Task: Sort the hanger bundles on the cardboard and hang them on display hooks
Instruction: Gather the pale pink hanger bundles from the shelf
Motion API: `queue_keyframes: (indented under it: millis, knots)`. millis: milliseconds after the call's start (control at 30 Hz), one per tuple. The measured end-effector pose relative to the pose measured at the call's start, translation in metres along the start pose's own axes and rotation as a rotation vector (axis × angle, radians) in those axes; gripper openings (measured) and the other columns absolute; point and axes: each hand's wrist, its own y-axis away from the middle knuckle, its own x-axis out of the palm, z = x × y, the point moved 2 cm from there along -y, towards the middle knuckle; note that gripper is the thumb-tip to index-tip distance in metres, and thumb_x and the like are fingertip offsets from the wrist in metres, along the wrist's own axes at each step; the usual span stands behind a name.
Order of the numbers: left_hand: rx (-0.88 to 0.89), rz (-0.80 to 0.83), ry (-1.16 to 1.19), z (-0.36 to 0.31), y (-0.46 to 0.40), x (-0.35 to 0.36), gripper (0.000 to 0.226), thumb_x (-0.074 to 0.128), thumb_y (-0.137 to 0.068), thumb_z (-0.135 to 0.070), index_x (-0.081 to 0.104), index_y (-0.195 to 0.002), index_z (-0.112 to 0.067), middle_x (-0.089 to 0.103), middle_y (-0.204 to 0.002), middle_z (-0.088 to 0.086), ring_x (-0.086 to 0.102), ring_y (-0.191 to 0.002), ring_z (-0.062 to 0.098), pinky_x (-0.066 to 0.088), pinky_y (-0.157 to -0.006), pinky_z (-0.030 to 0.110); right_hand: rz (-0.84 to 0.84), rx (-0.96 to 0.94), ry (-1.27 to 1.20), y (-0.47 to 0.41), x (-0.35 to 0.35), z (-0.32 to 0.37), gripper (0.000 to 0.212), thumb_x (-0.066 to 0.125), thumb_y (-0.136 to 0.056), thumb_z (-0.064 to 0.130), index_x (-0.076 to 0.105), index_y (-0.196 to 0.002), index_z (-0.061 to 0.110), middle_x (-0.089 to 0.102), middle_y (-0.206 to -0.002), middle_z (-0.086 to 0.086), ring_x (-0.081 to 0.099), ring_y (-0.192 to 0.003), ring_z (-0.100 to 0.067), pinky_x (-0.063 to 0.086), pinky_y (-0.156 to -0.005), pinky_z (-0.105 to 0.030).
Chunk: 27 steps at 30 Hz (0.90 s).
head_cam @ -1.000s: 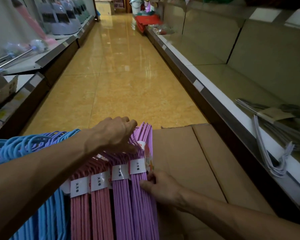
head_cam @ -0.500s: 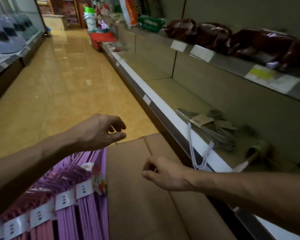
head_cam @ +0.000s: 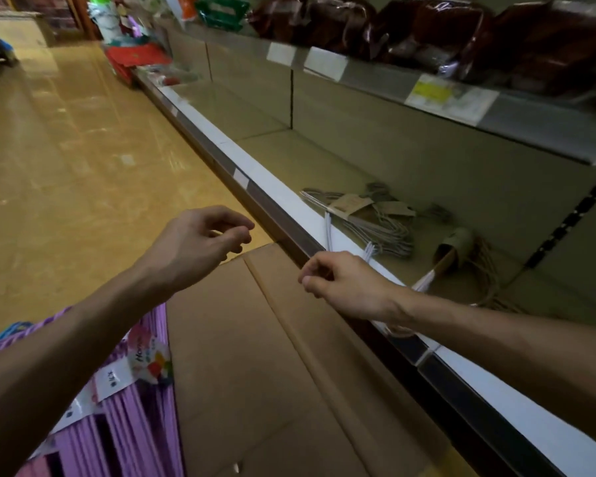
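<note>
Bare cardboard (head_cam: 255, 356) runs along the shelf edge (head_cam: 289, 204); above it both hands, left (head_cam: 193, 246) and right (head_cam: 344, 287), hover loosely curled, holding nothing.

The hanger bundles (head_cam: 131, 407) lie on the left part of the cardboard (head_cam: 272, 373), which sits on the floor (head_cam: 66, 166) beside the lower shelf (head_cam: 324, 160) at right. More hangers (head_cam: 375, 218) lie on that shelf.

The flat cardboard (head_cam: 255, 356) lies bare between the purple hanger bundles (head_cam: 135, 418) at its left edge and the lower shelf's front rail (head_cam: 386, 339) on its right. On the lower shelf (head_cam: 289, 156), a heap of grey hangers (head_cam: 375, 218), a white hanger bundle (head_cam: 331, 232) over the rail, and a tan roll (head_cam: 455, 246) take up the middle; further along, the shelf is bare. The upper shelf (head_cam: 496, 108) overhangs it.
</note>
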Motion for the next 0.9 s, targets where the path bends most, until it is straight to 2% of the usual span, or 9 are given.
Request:
queue_keyframes:
  millis: [100,267,400,533,667,733,800,867,900]
  knots:
    - [0.033,0.029,0.009,-0.013,-0.005,0.009,0.016,0.056,-0.097,-0.029,0.067,-0.109,-0.030,0.070,-0.100,-0.011,0.068,-0.088,0.002,0.058,-0.083,0.031,-0.101,0.039,-0.042,0.004,-0.026,-0.006,0.009,0.058,-0.099,0.022,0.067,-0.102,0.022,0.067,-0.093,0.004,0.065,-0.083,-0.010,0.057,-0.072,-0.030]
    - [0.104,0.095,0.059,-0.040,-0.011,0.036,0.015,0.058,-0.097,-0.029,0.067,-0.108,-0.032,0.069,-0.100,-0.013,0.067,-0.090,0.002,0.057,-0.077,0.026,-0.276,0.098,0.033,0.031,-0.090,-0.039,0.010,0.060,-0.098,0.021,0.065,-0.107,0.023,0.067,-0.101,0.006,0.065,-0.093,-0.010,0.056,-0.080,-0.028]
    - [0.104,0.202,0.074,-0.053,-0.011,0.074,0.015,0.058,-0.097,-0.031,0.067,-0.108,-0.033,0.068,-0.100,-0.014,0.067,-0.092,0.003,0.055,-0.076,0.024,-0.410,0.283,0.076,0.067,-0.126,-0.093,0.023,0.062,-0.096,0.030,0.058,-0.119,0.033,0.066,-0.106,0.004,0.065,-0.097,-0.016,0.056,-0.083,-0.033]
    - [0.077,0.347,0.017,-0.059,-0.006,0.118,0.018,0.057,-0.097,-0.035,0.062,-0.114,-0.030,0.065,-0.104,-0.013,0.064,-0.094,0.005,0.054,-0.078,0.024,-0.558,0.521,0.132,0.087,-0.145,-0.136,0.052,0.066,-0.093,0.038,0.048,-0.136,0.015,0.061,-0.125,-0.011,0.060,-0.111,-0.029,0.049,-0.085,-0.034]
    - [0.045,0.453,-0.034,-0.060,-0.008,0.159,0.031,0.056,-0.095,-0.047,0.056,-0.122,-0.031,0.060,-0.106,-0.015,0.060,-0.096,0.005,0.054,-0.086,0.031,-0.499,0.758,-0.017,0.087,-0.149,-0.165,0.062,0.069,-0.089,0.046,0.046,-0.136,0.012,0.059,-0.125,-0.014,0.061,-0.103,-0.031,0.047,-0.070,-0.031]
    - [-0.001,0.485,-0.047,-0.061,-0.011,0.175,0.042,0.054,-0.093,-0.055,0.052,-0.128,-0.030,0.061,-0.113,-0.012,0.059,-0.100,0.007,0.052,-0.089,0.033,-0.463,0.785,-0.186,0.082,-0.147,-0.173,0.045,0.073,-0.084,0.047,0.059,-0.106,0.011,0.063,-0.101,-0.013,0.061,-0.083,-0.027,0.046,-0.064,-0.032]
    - [-0.054,0.517,-0.021,-0.062,-0.011,0.186,0.054,0.051,-0.091,-0.062,0.048,-0.134,-0.029,0.060,-0.123,-0.007,0.059,-0.104,0.011,0.052,-0.092,0.035,-0.451,0.753,-0.300,0.074,-0.145,-0.186,0.058,0.084,-0.065,0.057,0.065,-0.095,0.011,0.067,-0.092,-0.010,0.064,-0.079,-0.026,0.054,-0.076,-0.037]
    - [-0.098,0.555,0.023,-0.061,-0.011,0.194,0.063,0.051,-0.088,-0.067,0.044,-0.139,-0.029,0.057,-0.130,-0.004,0.059,-0.107,0.013,0.052,-0.093,0.036,-0.454,0.741,-0.357,0.066,-0.143,-0.194,0.088,0.089,-0.044,0.060,0.068,-0.111,0.007,0.072,-0.105,-0.012,0.069,-0.093,-0.029,0.056,-0.091,-0.042]
    - [-0.113,0.579,0.039,-0.061,-0.009,0.197,0.067,0.052,-0.086,-0.068,0.042,-0.141,-0.030,0.056,-0.132,-0.003,0.059,-0.108,0.014,0.053,-0.093,0.037,-0.440,0.736,-0.342,0.065,-0.141,-0.191,0.086,0.092,-0.049,0.054,0.067,-0.116,0.004,0.072,-0.110,-0.012,0.069,-0.096,-0.029,0.056,-0.091,-0.040]
